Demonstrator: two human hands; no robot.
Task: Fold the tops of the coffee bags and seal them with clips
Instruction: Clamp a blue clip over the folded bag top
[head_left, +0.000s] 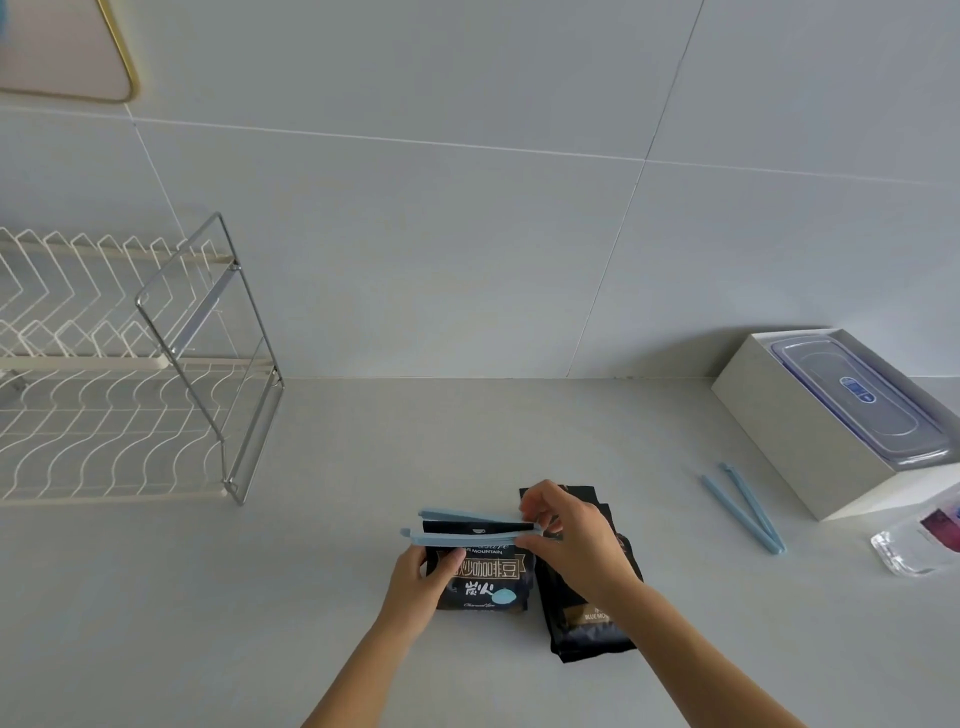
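A black coffee bag (485, 577) with gold lettering stands on the counter in the lower middle. Its folded top sits between the two arms of a light blue clip (467, 526), which is still spread apart at the left end. My left hand (421, 582) grips the bag's left side. My right hand (563, 535) pinches the clip's right end. A second black coffee bag (587, 623) lies flat just to the right, partly under my right forearm. Another light blue clip (743, 506) lies open on the counter at the right.
A white wire dish rack (119, 374) with a metal frame stands at the left. A white box (769, 415) holding a clear lidded container (857, 400) sits at the back right. A clear plastic packet (919, 535) lies at the right edge. A tiled wall rises behind.
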